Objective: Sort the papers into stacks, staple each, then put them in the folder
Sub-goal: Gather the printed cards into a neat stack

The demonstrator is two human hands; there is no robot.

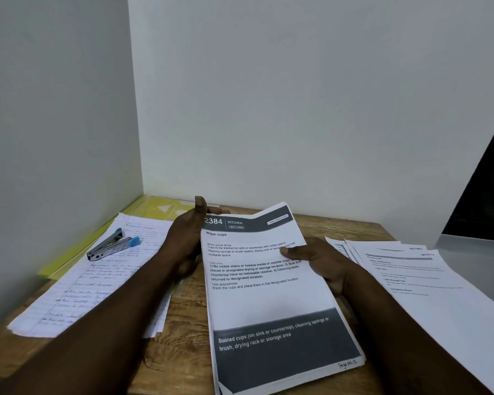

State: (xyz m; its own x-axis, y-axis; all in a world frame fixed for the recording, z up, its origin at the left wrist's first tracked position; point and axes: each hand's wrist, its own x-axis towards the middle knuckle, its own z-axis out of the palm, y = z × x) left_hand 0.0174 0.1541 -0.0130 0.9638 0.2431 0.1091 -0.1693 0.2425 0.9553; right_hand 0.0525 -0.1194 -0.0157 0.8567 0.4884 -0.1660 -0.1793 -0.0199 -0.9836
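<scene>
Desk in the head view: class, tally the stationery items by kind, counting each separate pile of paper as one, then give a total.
Paper piles: 3 (handwritten pile, centre printed stack, right printed pile)
Stapler: 1
Yellow folder: 1
Total: 5

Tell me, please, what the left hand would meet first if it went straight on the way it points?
Probably the white back wall. The left hand, set against the left edge of the printed stack, points away from the person; beyond its fingers only a strip of table shows, though depth is unclear.
</scene>
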